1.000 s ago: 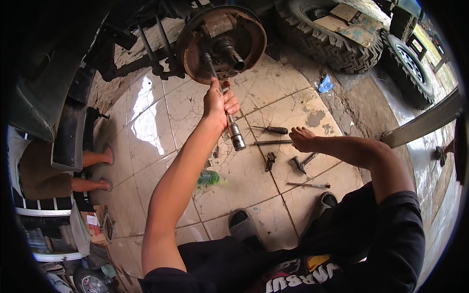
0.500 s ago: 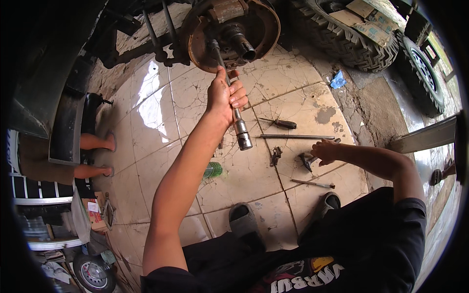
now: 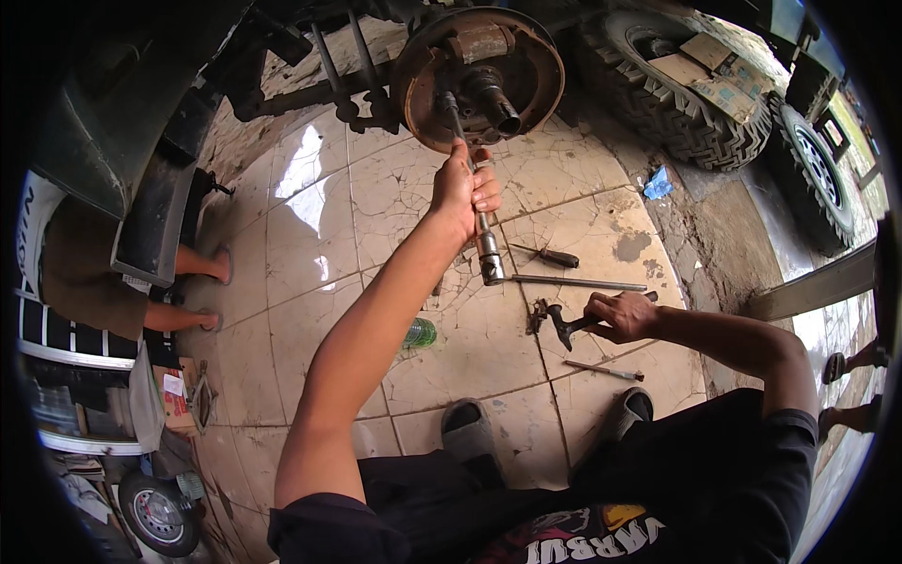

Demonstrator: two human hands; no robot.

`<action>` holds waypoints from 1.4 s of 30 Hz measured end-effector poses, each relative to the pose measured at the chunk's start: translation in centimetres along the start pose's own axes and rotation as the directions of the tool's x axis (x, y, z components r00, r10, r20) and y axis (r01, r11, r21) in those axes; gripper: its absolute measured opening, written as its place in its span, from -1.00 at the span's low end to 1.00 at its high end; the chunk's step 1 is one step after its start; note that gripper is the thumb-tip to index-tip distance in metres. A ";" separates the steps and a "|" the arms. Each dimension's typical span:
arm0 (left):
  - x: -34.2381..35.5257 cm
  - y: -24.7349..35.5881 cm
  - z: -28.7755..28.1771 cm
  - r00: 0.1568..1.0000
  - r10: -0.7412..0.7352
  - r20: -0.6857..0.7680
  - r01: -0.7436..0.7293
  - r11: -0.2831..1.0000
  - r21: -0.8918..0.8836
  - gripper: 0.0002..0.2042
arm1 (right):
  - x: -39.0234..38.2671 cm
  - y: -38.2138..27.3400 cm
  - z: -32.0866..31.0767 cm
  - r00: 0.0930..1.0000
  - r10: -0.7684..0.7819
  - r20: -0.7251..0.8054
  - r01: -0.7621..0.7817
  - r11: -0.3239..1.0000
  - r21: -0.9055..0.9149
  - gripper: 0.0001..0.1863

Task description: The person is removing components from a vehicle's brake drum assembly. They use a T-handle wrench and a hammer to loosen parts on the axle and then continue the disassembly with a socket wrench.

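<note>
The left hand [image 3: 462, 193] is clenched around the shaft of a long socket wrench [image 3: 470, 188], just above centre of the frame. The right hand [image 3: 622, 316], at centre right, is closed on the handle of a small dark hammer [image 3: 575, 325], whose head rests on the tiled floor [image 3: 310, 282].

Half a second ago the right hand lay open and empty over the tiles beside the loose tools; now it has curled round the hammer. The left hand has kept its grip on the wrench, and the brake drum plate [image 3: 526, 66] sits higher in the frame.

The wrench's long axis runs nearly top to bottom, tilted slightly: its upper end points into the brake drum plate at upper centre, its socket end [image 3: 490, 268] points down toward the floor.
</note>
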State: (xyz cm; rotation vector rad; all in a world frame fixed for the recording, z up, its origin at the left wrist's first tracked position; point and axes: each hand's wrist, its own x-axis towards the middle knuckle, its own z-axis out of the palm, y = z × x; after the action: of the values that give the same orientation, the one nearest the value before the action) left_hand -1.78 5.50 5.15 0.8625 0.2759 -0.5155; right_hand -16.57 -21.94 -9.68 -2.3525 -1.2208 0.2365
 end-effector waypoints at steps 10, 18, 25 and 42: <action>0.3 -0.3 0.1 1.000 0.007 0.006 -0.006 0.999 -0.054 -0.59 | 5.6 -10.4 -8.0 0.916 -0.202 -0.345 0.218 0.976 0.006 -0.70; 0.0 -0.4 0.9 1.000 -0.005 -0.020 0.004 0.997 -0.078 -0.59 | 5.8 -11.7 -10.0 0.851 -0.450 -0.271 0.402 0.890 -0.218 -0.67; 0.0 -0.2 1.1 0.999 -0.001 -0.034 -0.003 0.996 -0.088 -0.59 | 6.1 -9.9 -9.5 0.885 -0.318 -0.340 0.267 0.945 -0.190 -0.68; 0.1 -0.5 0.8 1.000 0.019 -0.011 -0.019 0.998 -0.067 -0.58 | 6.6 -9.6 -10.7 0.903 -0.254 -0.345 0.182 0.957 -0.227 -0.69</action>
State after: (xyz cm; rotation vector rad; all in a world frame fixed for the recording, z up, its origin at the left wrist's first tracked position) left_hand -1.90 4.57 5.28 0.8016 0.2928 -0.4815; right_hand -15.77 -15.45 4.76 -2.2471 -1.3451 -0.4025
